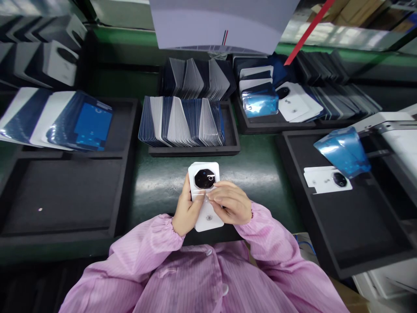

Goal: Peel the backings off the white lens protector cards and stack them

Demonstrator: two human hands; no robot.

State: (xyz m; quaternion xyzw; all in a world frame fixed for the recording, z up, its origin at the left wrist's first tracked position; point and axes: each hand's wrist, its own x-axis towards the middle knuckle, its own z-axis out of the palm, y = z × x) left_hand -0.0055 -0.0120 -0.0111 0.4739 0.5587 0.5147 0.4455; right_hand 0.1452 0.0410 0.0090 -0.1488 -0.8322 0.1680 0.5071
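In front of my chest is a white phone back panel (206, 221) with a dark octagonal camera window and a small printed mark low down. A second white edge shows behind its top. My left hand (187, 212) is closed around its left side, thumb lying on the face below the window. My right hand (233, 202) has its fingers pinched together over the panel's right side, just under the window. Whatever lies between those fingertips is too small to make out. Right behind the panel stands a black foam tray (195, 151) with tightly packed white and dark blue panels (182, 121).
At left, a divided black tray (122, 174) carries film-covered panels (61, 117). On the right, another black tray (286, 150) holds white panels (321, 179) and blue film (345, 152). More panel stacks line the back. A white board (221, 21) hangs overhead.
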